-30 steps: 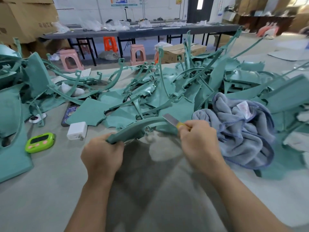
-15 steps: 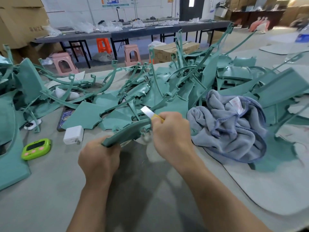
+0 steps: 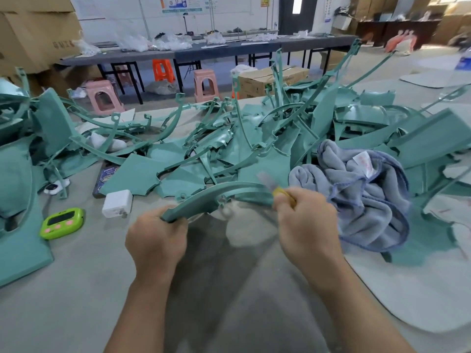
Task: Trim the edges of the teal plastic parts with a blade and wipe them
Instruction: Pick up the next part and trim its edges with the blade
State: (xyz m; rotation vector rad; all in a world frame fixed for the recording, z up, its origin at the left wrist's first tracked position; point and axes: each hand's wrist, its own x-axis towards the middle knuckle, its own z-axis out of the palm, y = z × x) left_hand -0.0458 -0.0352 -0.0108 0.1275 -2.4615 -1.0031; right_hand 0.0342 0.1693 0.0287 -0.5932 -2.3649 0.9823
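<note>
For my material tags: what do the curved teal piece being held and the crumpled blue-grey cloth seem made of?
Curved teal piece: likely rigid moulded plastic, smooth with slight sheen; thin ribs and small tabs show. Blue-grey cloth: soft pile fabric, probably microfibre or terry; fuzzy matte folds, stitched hem, sewn-in label.

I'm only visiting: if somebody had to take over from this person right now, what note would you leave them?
Left hand grips the near end of a curved teal part.
Right hand pinches the yellow-handled blade, motion-blurred, at the part's far end.
Grey-blue towel lies crumpled to the right, in neither hand; the pile of teal parts lies behind.
Done: cannot tell how much is trimmed. Left: finish this edge, wipe it, then probably the pile.
</note>
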